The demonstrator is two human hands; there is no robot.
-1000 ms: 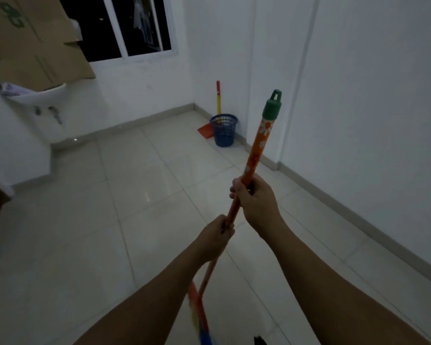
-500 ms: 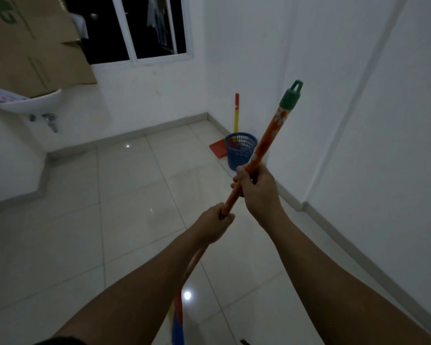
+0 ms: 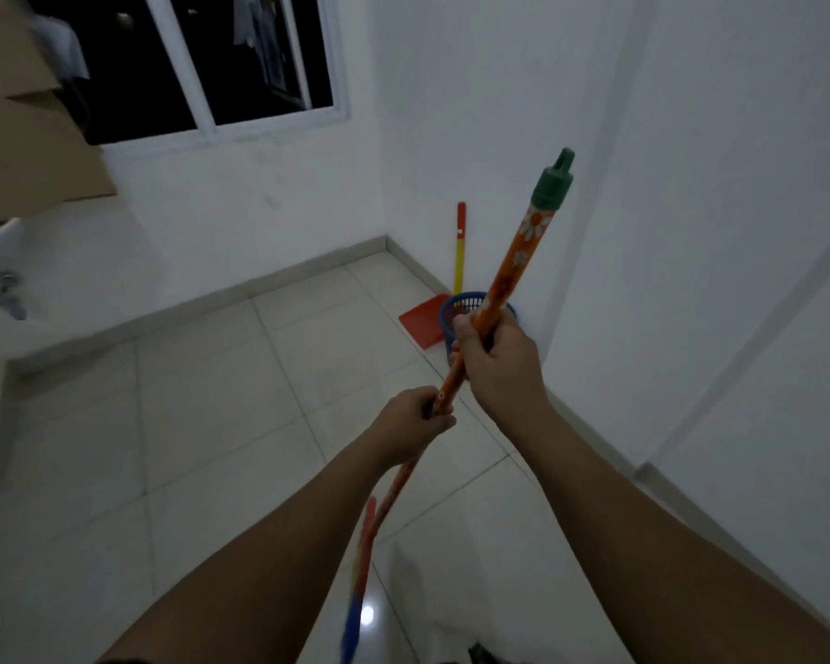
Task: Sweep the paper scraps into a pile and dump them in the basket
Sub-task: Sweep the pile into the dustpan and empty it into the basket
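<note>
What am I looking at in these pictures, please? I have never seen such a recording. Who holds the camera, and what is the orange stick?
There is no machine here. A person wears one camera on the head. It looks forward and down, so you see that person's own two bare arms from above. The left hand and the right hand both grip an orange broom handle with a green cap. The right hand is the higher one. The broom's lower end is blurred at the bottom edge. The floor is pale tile. In the far corner stands a blue basket, and beside it is a red dustpan with an upright yellow and red handle. I see no paper scraps in this view. A dark window is in the back wall.
</note>
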